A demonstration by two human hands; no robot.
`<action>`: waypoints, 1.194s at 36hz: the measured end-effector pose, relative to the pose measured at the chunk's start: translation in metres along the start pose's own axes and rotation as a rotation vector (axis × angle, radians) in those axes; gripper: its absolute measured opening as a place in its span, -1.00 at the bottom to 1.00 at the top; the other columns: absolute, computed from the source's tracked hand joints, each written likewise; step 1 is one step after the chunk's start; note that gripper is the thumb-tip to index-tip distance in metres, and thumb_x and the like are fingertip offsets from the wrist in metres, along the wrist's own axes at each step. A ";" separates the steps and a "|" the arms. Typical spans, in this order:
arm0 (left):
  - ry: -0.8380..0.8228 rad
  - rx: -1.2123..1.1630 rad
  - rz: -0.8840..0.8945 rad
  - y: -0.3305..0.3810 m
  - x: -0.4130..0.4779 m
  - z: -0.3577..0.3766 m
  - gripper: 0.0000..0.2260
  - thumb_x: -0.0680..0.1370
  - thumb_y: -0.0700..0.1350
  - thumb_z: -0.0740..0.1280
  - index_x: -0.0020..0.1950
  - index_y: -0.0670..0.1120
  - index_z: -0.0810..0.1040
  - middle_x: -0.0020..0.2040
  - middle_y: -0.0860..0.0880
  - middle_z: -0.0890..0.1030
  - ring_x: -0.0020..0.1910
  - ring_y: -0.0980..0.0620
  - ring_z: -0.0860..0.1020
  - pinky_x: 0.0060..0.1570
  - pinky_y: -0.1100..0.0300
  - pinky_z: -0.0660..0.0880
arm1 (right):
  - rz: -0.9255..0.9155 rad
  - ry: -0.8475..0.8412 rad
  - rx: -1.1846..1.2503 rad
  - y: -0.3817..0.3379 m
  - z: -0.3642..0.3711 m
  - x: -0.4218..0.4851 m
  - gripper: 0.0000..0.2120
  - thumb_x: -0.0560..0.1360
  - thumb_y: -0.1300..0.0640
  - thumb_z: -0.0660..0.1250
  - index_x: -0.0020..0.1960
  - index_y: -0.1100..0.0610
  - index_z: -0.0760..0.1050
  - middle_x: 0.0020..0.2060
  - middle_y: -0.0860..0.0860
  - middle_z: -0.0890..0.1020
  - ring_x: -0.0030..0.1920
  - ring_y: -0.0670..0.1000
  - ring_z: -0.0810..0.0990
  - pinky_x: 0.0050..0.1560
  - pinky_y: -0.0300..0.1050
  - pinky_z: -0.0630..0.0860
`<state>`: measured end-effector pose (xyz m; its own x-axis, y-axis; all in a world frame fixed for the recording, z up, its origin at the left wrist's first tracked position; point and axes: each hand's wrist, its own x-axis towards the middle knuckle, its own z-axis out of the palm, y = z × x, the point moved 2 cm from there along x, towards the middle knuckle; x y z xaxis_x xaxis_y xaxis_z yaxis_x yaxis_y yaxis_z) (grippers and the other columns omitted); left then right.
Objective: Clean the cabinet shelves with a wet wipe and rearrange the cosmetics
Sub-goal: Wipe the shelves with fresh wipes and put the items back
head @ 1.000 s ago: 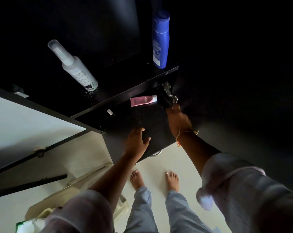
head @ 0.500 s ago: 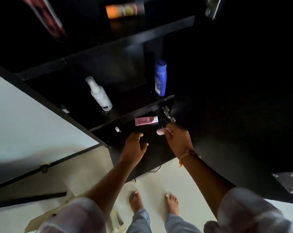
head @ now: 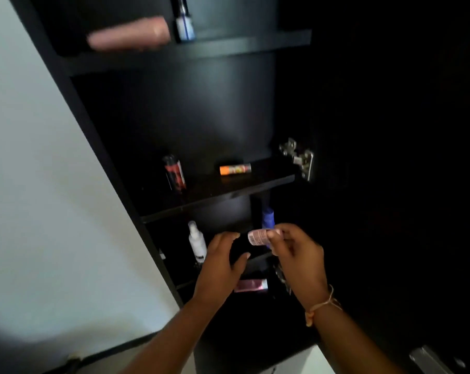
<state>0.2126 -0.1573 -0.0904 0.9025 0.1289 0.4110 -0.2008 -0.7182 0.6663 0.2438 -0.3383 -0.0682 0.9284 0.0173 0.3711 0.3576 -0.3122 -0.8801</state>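
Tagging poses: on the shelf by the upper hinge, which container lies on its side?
The orange tube, lying flat; the red-and-black can to its left stands upright.

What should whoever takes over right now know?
Left hand: open, holds nothing, in front of the lower shelves.
Right hand: pinches a small pink item.
Shelves: spray bottle and blue bottle upright on one; pink tube lying on the shelf below; orange tube lying and red can standing on the shelf above.
Done: cannot tell if any shelf is wiped; no wipe in view.
Left: place the held item, wipe, arrange the rest.
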 end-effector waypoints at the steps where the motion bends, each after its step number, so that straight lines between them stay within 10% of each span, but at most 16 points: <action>1: 0.031 -0.006 0.030 0.010 0.007 -0.010 -0.66 0.52 -0.03 0.41 0.27 0.01 0.47 0.21 0.15 0.45 0.22 0.18 0.46 0.21 0.08 0.48 | -0.034 0.021 0.033 -0.012 -0.002 0.007 -0.91 0.55 -0.08 0.34 0.04 -0.17 0.56 -0.22 -0.20 0.68 -0.21 -0.24 0.67 -0.20 -0.35 0.58; 12: 0.374 0.085 0.366 0.103 0.078 -0.119 -0.67 0.54 0.03 0.35 0.29 0.08 0.42 0.21 0.28 0.36 0.26 0.16 0.43 0.23 0.12 0.46 | -0.445 0.280 0.290 -0.156 -0.031 0.080 -0.85 0.55 -0.05 0.36 0.11 -0.11 0.58 -0.11 -0.11 0.69 -0.11 -0.12 0.69 -0.09 -0.21 0.60; 23: 0.506 0.256 0.396 0.144 0.132 -0.166 -0.62 0.49 -0.05 0.42 0.27 -0.09 0.46 0.23 -0.02 0.46 0.23 -0.02 0.42 0.28 0.07 0.38 | -0.875 0.510 -0.054 -0.267 -0.048 0.173 -0.91 0.53 0.17 0.36 0.03 0.07 0.55 -0.03 -0.12 0.64 -0.05 -0.12 0.63 0.00 -0.20 0.58; 31: 0.455 0.312 0.393 0.142 0.145 -0.161 -0.63 0.48 -0.02 0.41 0.25 -0.08 0.48 0.23 -0.02 0.48 0.23 -0.01 0.42 0.27 0.04 0.40 | -0.715 0.464 -0.420 -0.279 -0.049 0.213 -0.95 0.44 0.13 0.36 -0.13 0.10 0.58 -0.18 0.03 0.65 -0.18 0.12 0.64 -0.27 -0.06 0.56; 43: 0.415 0.315 0.357 0.135 0.152 -0.155 -0.62 0.50 0.04 0.38 0.28 -0.03 0.46 0.27 0.04 0.44 0.27 0.04 0.38 0.27 0.07 0.40 | -0.463 0.278 -0.511 -0.280 -0.050 0.224 -0.75 0.51 -0.04 0.34 -0.13 0.12 0.64 -0.19 0.11 0.70 -0.08 0.22 0.64 -0.13 0.01 0.58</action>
<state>0.2636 -0.1288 0.1590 0.5644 0.0532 0.8238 -0.2839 -0.9245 0.2542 0.3460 -0.2943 0.2763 0.6105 0.0344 0.7913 0.5518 -0.7352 -0.3937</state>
